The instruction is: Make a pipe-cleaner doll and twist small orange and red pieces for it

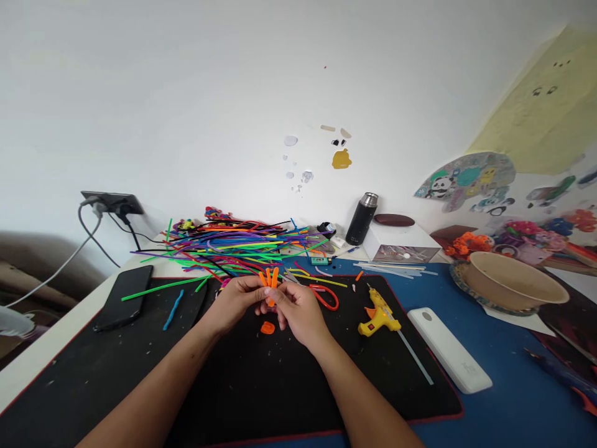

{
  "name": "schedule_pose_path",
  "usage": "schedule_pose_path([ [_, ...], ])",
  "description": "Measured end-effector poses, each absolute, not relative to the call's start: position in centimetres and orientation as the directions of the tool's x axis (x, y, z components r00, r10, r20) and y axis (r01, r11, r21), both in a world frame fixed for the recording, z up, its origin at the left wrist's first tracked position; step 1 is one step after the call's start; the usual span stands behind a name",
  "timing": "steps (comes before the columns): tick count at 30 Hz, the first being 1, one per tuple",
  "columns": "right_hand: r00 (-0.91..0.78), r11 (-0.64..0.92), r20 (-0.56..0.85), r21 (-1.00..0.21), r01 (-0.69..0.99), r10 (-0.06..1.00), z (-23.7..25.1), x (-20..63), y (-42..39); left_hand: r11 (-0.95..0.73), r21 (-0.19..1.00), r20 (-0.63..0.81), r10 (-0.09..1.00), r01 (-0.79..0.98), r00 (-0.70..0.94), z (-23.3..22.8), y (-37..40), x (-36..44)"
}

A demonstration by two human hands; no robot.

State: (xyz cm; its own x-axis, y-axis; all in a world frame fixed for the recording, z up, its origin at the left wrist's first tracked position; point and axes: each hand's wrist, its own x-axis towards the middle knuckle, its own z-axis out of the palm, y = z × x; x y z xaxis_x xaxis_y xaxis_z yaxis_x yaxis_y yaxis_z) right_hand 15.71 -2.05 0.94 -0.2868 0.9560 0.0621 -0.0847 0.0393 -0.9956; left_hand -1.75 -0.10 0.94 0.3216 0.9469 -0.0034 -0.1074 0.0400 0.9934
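Several short orange pipe cleaner pieces (274, 278) stand up in a small bunch, pinched between both hands above the black mat (298, 386). My left hand (240, 302) is closed on the bunch from the left. From the right, my right hand (298, 309) grips it too, thumb across the front. The lower ends are partly hidden by the fingers. A small orange coiled piece (267, 327) lies on the mat just below the hands. Red-handled scissors (329, 298) rest behind my right hand, partly covered by it.
A heap of coloured pipe cleaners (233, 242) lies at the back. A yellow glue gun (381, 314) with a glue stick and a white power bank (448, 348) are on the right. A phone (125, 295) lies left. A black flask (362, 219) and beige bowl (515, 280) stand farther back.
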Motion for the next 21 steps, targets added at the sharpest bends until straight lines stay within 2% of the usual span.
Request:
schedule_pose_path([
  [7,-0.270,-0.072,-0.032,-0.988,-0.138,0.962,0.29,15.94,-1.68,0.036,0.987,0.010,0.959,-0.156,0.282,0.93,-0.19,-1.98],
  [14,-0.225,0.067,0.055,-0.997,0.049,0.973,0.42,16.05,-1.79,0.065,0.989,-0.020,0.947,-0.133,0.321,1.15,-0.08,-1.99],
  [21,-0.280,0.107,0.071,-0.988,0.115,0.958,0.52,15.96,-2.10,0.090,0.986,-0.036,0.935,-0.138,0.352,1.17,-0.14,-1.95],
])
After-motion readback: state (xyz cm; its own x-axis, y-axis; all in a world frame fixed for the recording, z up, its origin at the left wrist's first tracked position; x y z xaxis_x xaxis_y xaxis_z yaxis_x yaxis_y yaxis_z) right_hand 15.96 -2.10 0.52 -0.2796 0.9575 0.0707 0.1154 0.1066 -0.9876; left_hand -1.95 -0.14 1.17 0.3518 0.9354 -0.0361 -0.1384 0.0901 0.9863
